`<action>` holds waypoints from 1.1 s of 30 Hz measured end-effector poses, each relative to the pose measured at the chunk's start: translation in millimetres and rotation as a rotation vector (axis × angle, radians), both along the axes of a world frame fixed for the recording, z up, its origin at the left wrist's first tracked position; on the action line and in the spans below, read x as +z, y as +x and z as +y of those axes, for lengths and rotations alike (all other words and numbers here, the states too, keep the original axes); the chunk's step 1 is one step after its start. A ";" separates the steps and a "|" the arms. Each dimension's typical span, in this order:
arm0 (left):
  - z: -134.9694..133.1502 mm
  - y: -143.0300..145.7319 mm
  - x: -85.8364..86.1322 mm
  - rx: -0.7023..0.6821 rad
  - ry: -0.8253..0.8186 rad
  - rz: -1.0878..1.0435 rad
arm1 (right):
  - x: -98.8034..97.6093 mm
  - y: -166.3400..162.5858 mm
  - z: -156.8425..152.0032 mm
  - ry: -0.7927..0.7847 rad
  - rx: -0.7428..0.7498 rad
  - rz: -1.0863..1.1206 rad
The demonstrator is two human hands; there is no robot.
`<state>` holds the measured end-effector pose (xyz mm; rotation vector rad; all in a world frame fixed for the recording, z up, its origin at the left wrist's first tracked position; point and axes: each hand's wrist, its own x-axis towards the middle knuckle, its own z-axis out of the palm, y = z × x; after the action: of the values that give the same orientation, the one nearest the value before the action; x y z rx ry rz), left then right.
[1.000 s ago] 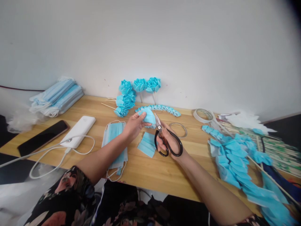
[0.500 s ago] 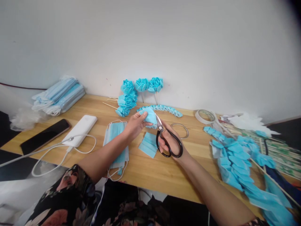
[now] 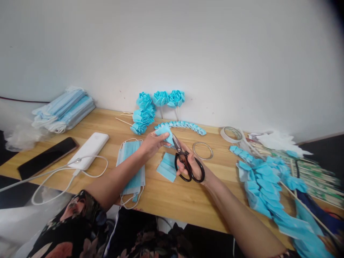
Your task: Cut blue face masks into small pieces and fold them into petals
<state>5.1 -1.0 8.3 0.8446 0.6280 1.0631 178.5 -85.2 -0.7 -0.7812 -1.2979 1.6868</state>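
My left hand [image 3: 153, 142] pinches a folded piece of blue mask fabric [image 3: 165, 133] above the wooden table [image 3: 172, 190]. My right hand [image 3: 192, 166] grips black-handled scissors [image 3: 185, 161], whose blades point up and left into the fabric's edge. A small stack of cut blue pieces [image 3: 167, 166] lies on the table just below both hands. A whole blue face mask [image 3: 131, 163] lies under my left forearm.
Blue fabric flowers [image 3: 158, 102] lean on the wall, with a strip of folded petals [image 3: 185, 125] before them. A mask stack [image 3: 63, 109], phone [image 3: 45, 157] and cabled power bank [image 3: 88, 145] sit left. Tape roll [image 3: 230, 134], ring [image 3: 202, 150], petals [image 3: 263, 182] and sticks lie right.
Both hands have shifted slightly left and toward me, with the scissors' blades now deeper into the blue fabric piece. Nothing else on the table has moved.
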 end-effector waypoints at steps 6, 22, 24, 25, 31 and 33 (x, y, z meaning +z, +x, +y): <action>2.0 -1.2 -3.4 -0.029 0.013 0.035 | 0.9 5.0 1.7 -0.043 0.047 0.020; 3.9 -3.1 -4.5 -0.004 0.021 0.046 | 2.6 8.4 1.5 -0.052 0.108 0.057; 4.0 -3.0 -4.5 0.003 0.016 0.048 | 3.0 8.8 1.8 -0.055 0.119 0.054; 4.0 -2.9 -4.5 0.006 0.013 0.049 | 3.2 9.0 1.9 -0.057 0.122 0.050; 6.4 -5.2 -4.1 0.044 0.010 0.054 | 2.6 9.6 1.8 -0.056 0.114 0.035; 7.2 -6.0 -4.2 0.045 0.020 0.057 | 2.4 9.6 1.7 -0.055 0.115 0.038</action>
<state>-1.0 6.2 4.1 0.8840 0.6879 1.0905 188.1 -83.5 1.7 -0.7140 -1.2965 1.8267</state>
